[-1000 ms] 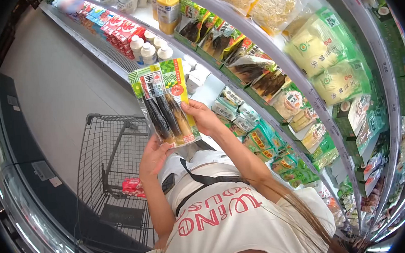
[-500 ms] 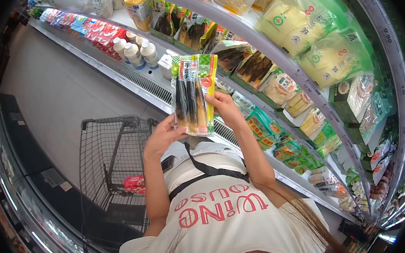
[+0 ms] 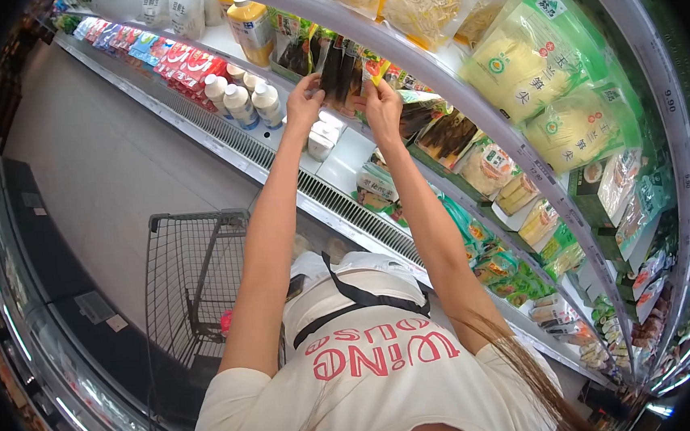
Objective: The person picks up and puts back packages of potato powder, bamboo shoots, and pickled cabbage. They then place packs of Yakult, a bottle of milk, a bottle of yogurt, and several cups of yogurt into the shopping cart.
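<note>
A flat clear packet of dark, unpeeled bamboo shoots [image 3: 342, 74] is between my two hands, at a shelf among similar packets. My left hand [image 3: 305, 103] is closed at its left edge, with the thumb toward the pack. My right hand [image 3: 380, 109] pinches the packet's right side, by its yellow edge. Both arms are stretched forward. A bottle with a yellow cap [image 3: 254, 32] stands on the shelf just left of the packet. Boxed packets of dark shoots [image 3: 446, 139] lie to the right of my right hand.
Above runs a curved shelf edge [image 3: 396, 41] with bagged goods [image 3: 513, 81] over it. White bottles [image 3: 239, 102] and a white tub [image 3: 323, 139] sit on the lower shelf. A wire shopping cart [image 3: 192, 276] stands at left, beside a dark chiller case [image 3: 31, 240].
Both hands have moved forward and up with the bamboo shoot packet, from in front of my body to the shelf. My arms are now extended.
</note>
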{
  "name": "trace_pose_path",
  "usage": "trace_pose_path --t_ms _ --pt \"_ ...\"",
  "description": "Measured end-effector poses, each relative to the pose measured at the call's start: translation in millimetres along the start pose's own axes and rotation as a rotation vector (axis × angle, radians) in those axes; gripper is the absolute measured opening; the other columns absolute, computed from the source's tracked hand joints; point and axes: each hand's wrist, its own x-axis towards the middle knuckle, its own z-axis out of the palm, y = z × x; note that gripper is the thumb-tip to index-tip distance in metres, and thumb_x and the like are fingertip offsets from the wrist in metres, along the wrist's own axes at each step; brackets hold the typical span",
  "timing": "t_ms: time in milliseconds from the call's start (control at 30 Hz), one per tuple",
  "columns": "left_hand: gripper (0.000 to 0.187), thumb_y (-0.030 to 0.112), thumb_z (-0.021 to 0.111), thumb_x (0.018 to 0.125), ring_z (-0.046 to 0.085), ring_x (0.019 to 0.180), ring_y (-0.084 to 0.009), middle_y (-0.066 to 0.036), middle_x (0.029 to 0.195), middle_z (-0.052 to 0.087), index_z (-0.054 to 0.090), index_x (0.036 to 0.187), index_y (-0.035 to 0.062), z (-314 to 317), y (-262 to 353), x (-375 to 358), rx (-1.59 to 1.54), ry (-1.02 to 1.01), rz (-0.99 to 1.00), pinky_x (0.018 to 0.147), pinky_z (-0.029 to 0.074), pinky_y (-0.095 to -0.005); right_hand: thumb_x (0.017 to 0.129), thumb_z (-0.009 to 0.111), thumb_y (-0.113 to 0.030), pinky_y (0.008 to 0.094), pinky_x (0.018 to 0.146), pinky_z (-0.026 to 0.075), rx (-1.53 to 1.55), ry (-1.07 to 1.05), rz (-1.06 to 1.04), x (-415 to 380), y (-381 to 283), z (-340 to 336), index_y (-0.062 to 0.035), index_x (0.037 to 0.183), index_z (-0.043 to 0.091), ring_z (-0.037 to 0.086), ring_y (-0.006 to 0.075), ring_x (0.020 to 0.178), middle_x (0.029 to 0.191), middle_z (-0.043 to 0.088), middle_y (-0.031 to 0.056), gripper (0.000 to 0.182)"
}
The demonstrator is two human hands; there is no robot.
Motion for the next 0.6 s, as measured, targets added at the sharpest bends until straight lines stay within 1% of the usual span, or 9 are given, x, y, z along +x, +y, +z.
trace_pose_path --t_ms 100,200,233,300,400,433,500,533,600 --pt "0.038 -0.004 0.06 0.083 0.063 0.091 -0.0168 -0.007 0.11 0.066 0.06 0.12 0.0049 10.6 -11.4 20.7 -0.043 0.089 0.072 0.082 0.05 -0.0286 0.099 0.05 -0.015 0.0272 0.061 0.055 0.082 0.067 -0.064 3.7 13.0 11.8 0.0011 0.099 0.059 0.067 0.016 0.071 0.081 0.056 0.0015 0.019" --pt "0.032 -0.002 0.064 0.082 0.064 0.091 -0.016 -0.007 0.104 0.069 0.064 0.113 0.0048 12.4 -19.0 33.6 0.028 0.158 0.179 0.082 0.05 -0.0292 0.098 0.048 -0.013 0.0275 0.059 0.055 0.296 0.19 -0.068 10.3 13.0 26.3 0.0027 0.092 0.059 0.068 0.0176 0.071 0.075 0.06 0.0059 0.02" --pt "0.032 -0.002 0.064 0.082 0.064 0.092 -0.0159 -0.007 0.104 0.069 0.064 0.113 0.0046 11.2 -11.8 38.8 0.039 0.149 0.186 0.082 0.05 -0.0292 0.099 0.047 -0.014 0.0278 0.062 0.056 0.268 0.175 -0.07 16.9 13.3 25.2 0.0004 0.101 0.056 0.068 0.0189 0.073 0.083 0.056 0.0035 0.017" --pt "0.036 -0.001 0.066 0.079 0.064 0.093 -0.0187 -0.01 0.104 0.069 0.063 0.114 0.003 12.4 15.4 43.1 0.029 0.117 0.196 0.083 0.049 -0.0307 0.099 0.048 -0.015 0.028 0.062 0.057 0.219 0.187 -0.03 38.1 8.5 21.3 0.002 0.103 0.056 0.068 0.0192 0.073 0.085 0.057 0.0042 0.02" --pt "0.04 0.002 0.069 0.078 0.065 0.091 -0.0185 -0.01 0.104 0.068 0.061 0.118 0.0023 20.0 19.7 52.2 0.198 0.131 0.377 0.08 0.051 -0.0312 0.099 0.049 -0.017 0.0273 0.061 0.056 0.114 0.15 -0.049 54.1 2.8 18.4 0.0053 0.107 0.056 0.068 0.0188 0.073 0.088 0.061 0.0078 0.025" --pt "0.043 0.004 0.073 0.073 0.065 0.091 -0.0219 -0.013 0.104 0.068 0.061 0.114 0.002 18.6 14.4 55.6 0.285 0.139 0.305 0.08 0.051 -0.0322 0.099 0.05 -0.018 0.027 0.061 0.055 0.057 0.118 -0.05 55.0 3.2 17.6 0.0054 0.108 0.056 0.068 0.0185 0.073 0.089 0.061 0.0086 0.026" --pt "0.039 0.002 0.071 0.071 0.063 0.091 -0.0293 -0.016 0.099 0.066 0.061 0.108 0.0001 15.8 -0.2 48.2 0.382 0.139 0.256 0.08 0.049 -0.0363 0.099 0.049 -0.019 0.0271 0.062 0.055 -0.095 0.069 -0.083 43.4 8.0 18.4 0.0059 0.112 0.054 0.068 0.0172 0.072 0.088 0.063 0.0105 0.028" --pt "0.037 0.001 0.07 0.071 0.061 0.094 -0.034 -0.018 0.099 0.064 0.061 0.107 -0.001 14.5 -5.0 39.2 0.433 0.129 0.223 0.083 0.048 -0.0403 0.1 0.047 -0.02 0.0287 0.063 0.055 -0.176 0.064 -0.03 35.0 20.6 17.0 0.0058 0.108 0.054 0.068 0.0169 0.072 0.086 0.065 0.0109 0.028" --pt "0.041 0.003 0.071 0.072 0.059 0.097 -0.0345 -0.018 0.102 0.064 0.059 0.111 -0.0017 16.7 -8.9 30.7 0.554 0.199 0.344 0.086 0.046 -0.0409 0.099 0.047 -0.018 0.03 0.062 0.053 -0.242 0.161 -0.02 28.7 33.2 11.8 0.0053 0.098 0.053 0.068 0.0166 0.071 0.08 0.067 0.012 0.024"
